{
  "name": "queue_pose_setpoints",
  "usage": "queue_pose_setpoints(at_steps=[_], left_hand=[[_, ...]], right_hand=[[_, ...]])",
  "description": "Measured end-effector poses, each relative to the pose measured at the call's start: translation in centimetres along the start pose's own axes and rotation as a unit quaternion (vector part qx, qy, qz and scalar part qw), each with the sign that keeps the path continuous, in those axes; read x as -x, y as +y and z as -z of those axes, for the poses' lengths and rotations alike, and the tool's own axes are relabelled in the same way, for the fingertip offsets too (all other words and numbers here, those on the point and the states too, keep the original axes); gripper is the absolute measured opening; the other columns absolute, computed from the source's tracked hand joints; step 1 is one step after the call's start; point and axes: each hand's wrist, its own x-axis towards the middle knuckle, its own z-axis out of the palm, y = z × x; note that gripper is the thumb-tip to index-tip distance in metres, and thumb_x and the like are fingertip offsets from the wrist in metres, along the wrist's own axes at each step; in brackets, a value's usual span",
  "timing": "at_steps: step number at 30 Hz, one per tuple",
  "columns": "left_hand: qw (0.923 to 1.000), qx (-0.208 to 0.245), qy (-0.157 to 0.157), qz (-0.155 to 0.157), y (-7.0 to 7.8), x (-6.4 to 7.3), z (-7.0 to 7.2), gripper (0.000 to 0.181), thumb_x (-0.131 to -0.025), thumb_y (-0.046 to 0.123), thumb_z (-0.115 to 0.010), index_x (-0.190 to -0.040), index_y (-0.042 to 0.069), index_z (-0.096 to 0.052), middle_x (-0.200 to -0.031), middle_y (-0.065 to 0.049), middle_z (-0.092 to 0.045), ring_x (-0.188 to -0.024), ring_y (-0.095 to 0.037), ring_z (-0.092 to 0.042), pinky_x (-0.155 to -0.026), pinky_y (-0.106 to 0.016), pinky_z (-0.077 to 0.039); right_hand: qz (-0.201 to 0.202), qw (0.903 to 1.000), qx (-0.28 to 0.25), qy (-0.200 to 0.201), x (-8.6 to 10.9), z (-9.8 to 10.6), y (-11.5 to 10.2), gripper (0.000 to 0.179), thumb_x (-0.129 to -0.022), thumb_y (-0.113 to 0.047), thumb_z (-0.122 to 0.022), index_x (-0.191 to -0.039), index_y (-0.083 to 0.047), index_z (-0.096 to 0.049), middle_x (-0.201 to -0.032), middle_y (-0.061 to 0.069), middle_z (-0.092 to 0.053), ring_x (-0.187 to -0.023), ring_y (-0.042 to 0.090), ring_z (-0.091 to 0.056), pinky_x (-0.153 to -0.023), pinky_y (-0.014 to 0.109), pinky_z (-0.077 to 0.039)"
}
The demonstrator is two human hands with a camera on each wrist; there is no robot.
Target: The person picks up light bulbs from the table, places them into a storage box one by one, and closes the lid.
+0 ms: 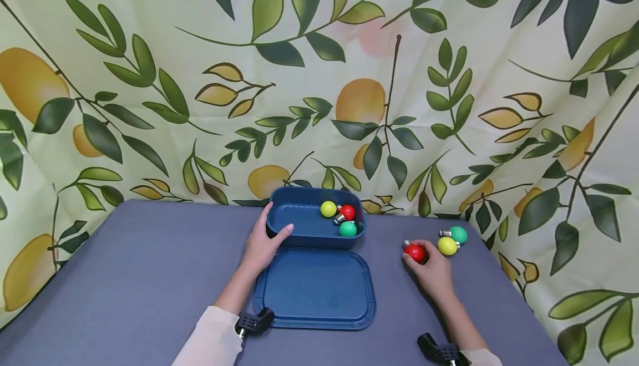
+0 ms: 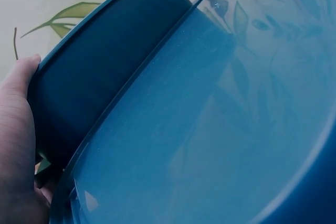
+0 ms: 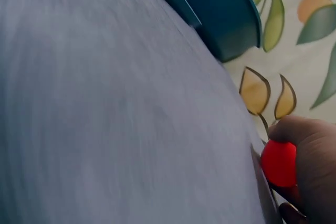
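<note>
My left hand (image 1: 263, 244) holds the left end of a dark blue box (image 1: 304, 239), its fingers at the side wall and its thumb over the front. Inside the box, toward the right end, lie a yellow bulb (image 1: 328, 208), a red bulb (image 1: 347, 212) and a green bulb (image 1: 348, 229). To the right of the box, my right hand (image 1: 433, 270) pinches another red light bulb (image 1: 414, 253) between thumb and fingers, low over the table. The right wrist view also has this red bulb (image 3: 279, 163), with its screw base hidden.
A blue lid (image 1: 317, 288) lies flat right in front of the box. Another green bulb (image 1: 458, 235) and yellow bulb (image 1: 447, 246) rest together beyond my right hand, near the table's right edge. A leaf-patterned cloth (image 1: 299, 150) hangs behind the grey table (image 1: 150, 277).
</note>
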Motion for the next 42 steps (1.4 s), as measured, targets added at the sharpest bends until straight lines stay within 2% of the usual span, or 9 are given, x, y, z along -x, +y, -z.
queue_pose_setpoints(at_steps=[7, 17, 23, 25, 28, 30, 33, 36, 42], left_hand=[[1.0000, 0.003, 0.007, -0.003, -0.1, 0.0, -0.3, 0.089, -0.091, 0.060, -0.066, -0.162, 0.031, -0.022, -0.170, -0.006, -0.023, -0.155, -0.036, -0.024, -0.120, -0.067, -0.025], [1.0000, 0.001, 0.009, 0.002, -0.4, 0.1, -0.4, 0.088, -0.090, 0.061, -0.067, -0.161, 0.037, -0.021, -0.169, -0.006, -0.024, -0.155, -0.036, -0.025, -0.120, -0.067, -0.025], [0.9999, 0.003, 0.010, 0.004, -0.3, 0.1, -0.5, 0.088, -0.090, 0.060, -0.067, -0.161, 0.033, -0.022, -0.169, -0.007, -0.024, -0.155, -0.037, -0.026, -0.119, -0.068, -0.025], [0.9999, 0.002, 0.010, 0.005, -0.3, 0.1, -0.5, 0.088, -0.090, 0.060, -0.067, -0.161, 0.034, -0.022, -0.169, -0.007, -0.025, -0.155, -0.037, -0.026, -0.118, -0.068, -0.025], [1.0000, -0.001, 0.006, 0.007, -0.3, 0.1, -0.5, 0.088, -0.090, 0.061, -0.067, -0.161, 0.036, -0.022, -0.169, -0.007, -0.025, -0.155, -0.037, -0.026, -0.119, -0.068, -0.025], [1.0000, 0.000, 0.004, 0.006, -0.3, 0.1, -0.5, 0.088, -0.090, 0.062, -0.067, -0.161, 0.037, -0.022, -0.169, -0.006, -0.025, -0.155, -0.036, -0.025, -0.119, -0.068, -0.025], [1.0000, 0.000, 0.003, 0.008, -0.3, 0.1, -0.4, 0.088, -0.090, 0.062, -0.066, -0.161, 0.037, -0.021, -0.169, -0.005, -0.024, -0.155, -0.035, -0.025, -0.119, -0.067, -0.025], [1.0000, 0.000, 0.006, 0.006, -0.3, 0.1, -0.3, 0.088, -0.090, 0.062, -0.067, -0.161, 0.035, -0.022, -0.169, -0.006, -0.024, -0.155, -0.036, -0.026, -0.119, -0.067, -0.025], [0.9999, -0.001, 0.011, 0.004, -0.2, -0.1, -0.2, 0.088, -0.089, 0.062, -0.067, -0.161, 0.035, -0.023, -0.168, -0.005, -0.026, -0.155, -0.035, -0.027, -0.119, -0.066, -0.026]], right_hand=[[-0.007, 0.9997, -0.008, 0.024, -0.6, -1.8, -1.1, 0.029, -0.081, -0.014, -0.079, -0.105, -0.003, -0.066, -0.102, 0.019, -0.072, -0.089, 0.031, -0.064, -0.075, 0.032, -0.051], [-0.074, 0.9930, -0.044, 0.081, -1.3, -3.5, -2.6, 0.029, -0.081, -0.014, -0.072, -0.105, -0.003, -0.060, -0.101, 0.023, -0.071, -0.085, 0.034, -0.065, -0.070, 0.029, -0.050], [-0.094, 0.9893, -0.093, 0.061, -1.4, -3.4, -2.8, 0.051, -0.084, -0.009, -0.067, -0.132, -0.004, -0.052, -0.125, 0.023, -0.067, -0.108, 0.036, -0.065, -0.079, 0.023, -0.049], [-0.092, 0.9896, -0.097, 0.054, -1.4, -3.2, -2.7, 0.060, -0.085, -0.008, -0.065, -0.142, -0.007, -0.049, -0.129, 0.023, -0.065, -0.110, 0.036, -0.064, -0.078, 0.020, -0.047], [-0.081, 0.9908, -0.096, 0.051, -1.5, -3.1, -2.5, 0.060, -0.085, -0.007, -0.063, -0.144, -0.010, -0.053, -0.127, 0.022, -0.064, -0.109, 0.034, -0.062, -0.076, 0.014, -0.043], [-0.075, 0.9913, -0.094, 0.054, -1.5, -3.1, -2.4, 0.051, -0.087, -0.009, -0.064, -0.138, -0.009, -0.060, -0.123, 0.021, -0.066, -0.105, 0.027, -0.063, -0.075, 0.009, -0.039], [-0.071, 0.9905, -0.102, 0.059, -1.6, -3.2, -2.4, 0.037, -0.091, -0.013, -0.069, -0.128, -0.008, -0.069, -0.117, 0.019, -0.071, -0.091, -0.001, -0.062, -0.074, 0.004, -0.035], [-0.070, 0.9896, -0.104, 0.071, -1.7, -3.2, -2.8, 0.030, -0.091, -0.018, -0.074, -0.119, -0.010, -0.074, -0.108, 0.016, -0.075, -0.082, -0.010, -0.056, -0.073, 0.004, -0.037], [-0.039, 0.9879, -0.120, 0.091, -1.9, -2.8, -3.9, 0.027, -0.090, -0.021, -0.076, -0.115, -0.010, -0.076, -0.102, 0.015, -0.076, -0.095, 0.023, -0.065, -0.081, 0.017, -0.042]])
